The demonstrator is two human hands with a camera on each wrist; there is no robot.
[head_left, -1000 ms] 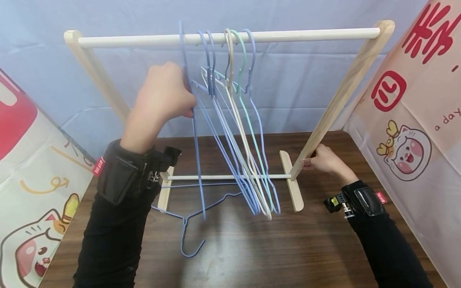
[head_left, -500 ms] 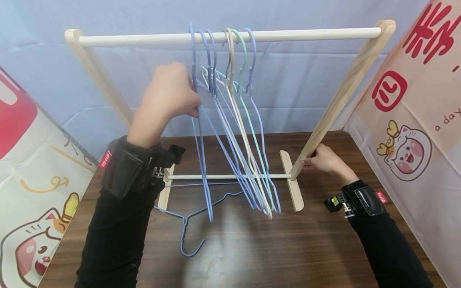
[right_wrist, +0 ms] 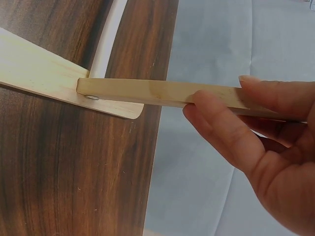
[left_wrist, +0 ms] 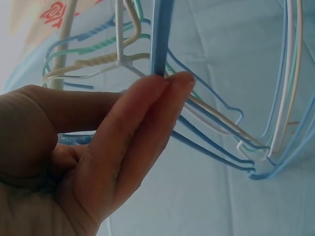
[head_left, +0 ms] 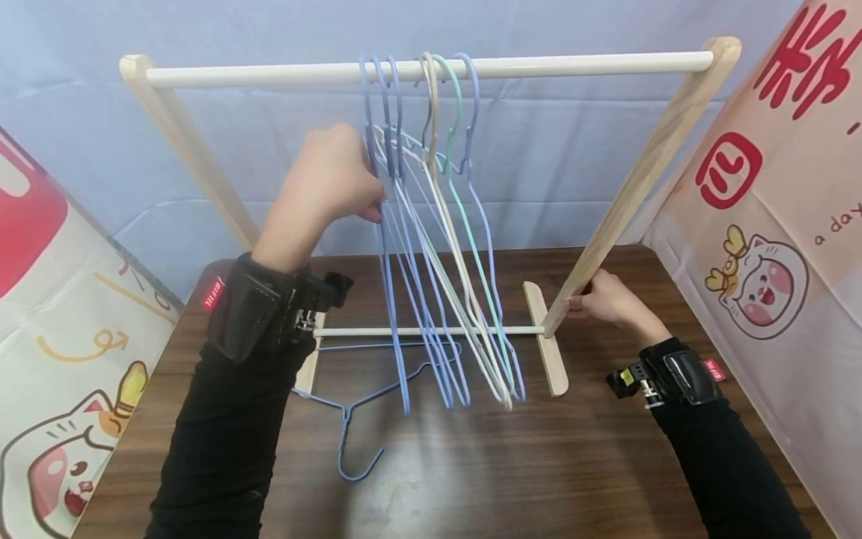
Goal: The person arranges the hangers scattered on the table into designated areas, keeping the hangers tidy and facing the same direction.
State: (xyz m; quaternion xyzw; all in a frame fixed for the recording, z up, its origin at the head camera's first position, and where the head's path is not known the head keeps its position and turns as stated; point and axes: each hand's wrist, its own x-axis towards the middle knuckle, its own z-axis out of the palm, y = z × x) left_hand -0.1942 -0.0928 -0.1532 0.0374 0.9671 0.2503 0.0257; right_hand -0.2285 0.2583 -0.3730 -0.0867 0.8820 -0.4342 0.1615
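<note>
Up at the rack (head_left: 269,76), my left hand (head_left: 333,176) pinches a blue wire hanger (head_left: 390,307) near its neck. That hanger's hook sits over the white top rail. In the left wrist view, fingertips and thumb meet around the hanger's blue wire (left_wrist: 161,39). Just right of it hang more blue hangers, a beige-white hanger (head_left: 458,262), a mint green hanger (head_left: 456,97) and a blue hanger (head_left: 486,224) at the right end. My right hand (head_left: 609,303) grips the rack's right wooden post (right_wrist: 147,92) low down, near its foot.
One blue hanger (head_left: 345,415) lies flat on the dark wooden table (head_left: 471,471), hook toward the front. The rack's lower white bar (head_left: 370,332) crosses above its far part. Printed cloth panels stand left and right, and a pale blue cloth (head_left: 559,157) hangs behind.
My left hand has slid the blue hanger rightward along the rail, close to the other blue ones, and its hook now sits lower. Those hangers' lower ends have shifted. My right hand has stayed put.
</note>
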